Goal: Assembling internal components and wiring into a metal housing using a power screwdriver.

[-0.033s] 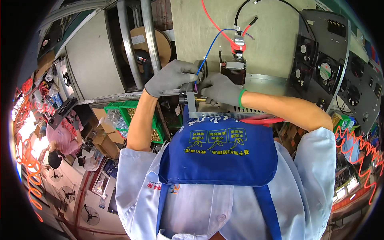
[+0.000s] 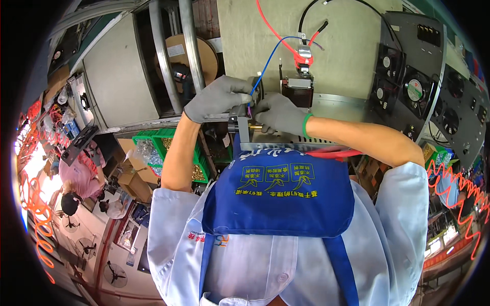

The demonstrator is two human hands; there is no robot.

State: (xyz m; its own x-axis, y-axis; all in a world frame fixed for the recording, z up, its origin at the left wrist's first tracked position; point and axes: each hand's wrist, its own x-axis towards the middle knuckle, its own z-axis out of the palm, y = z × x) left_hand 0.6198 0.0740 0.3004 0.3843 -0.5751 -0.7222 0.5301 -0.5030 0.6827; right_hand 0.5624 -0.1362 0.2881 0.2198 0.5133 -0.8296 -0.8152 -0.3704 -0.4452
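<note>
My left hand (image 2: 217,99), in a grey glove, is closed with its fingertips pinched at a thin blue wire (image 2: 269,61). The wire arcs up and back to the right from there. Beside it my right hand (image 2: 282,115), gloved in grey with a green cuff, has bent, closed fingers; what they grip is hidden. Below those fingers a brass fitting (image 2: 255,127) sticks out by an upright grey metal bracket (image 2: 244,130). A round dark part (image 2: 259,87) stands just behind both hands, partly covered. All this is at the left end of a sheet-metal chassis (image 2: 339,106).
Behind the right hand stands a dark finned block (image 2: 297,95) with a thick red cable (image 2: 275,31) looped above it. Black panels with fans (image 2: 414,87) stand at right. Metal rails (image 2: 191,46) and a cardboard reel (image 2: 210,61) lie at left; green bins (image 2: 201,166) hold small parts.
</note>
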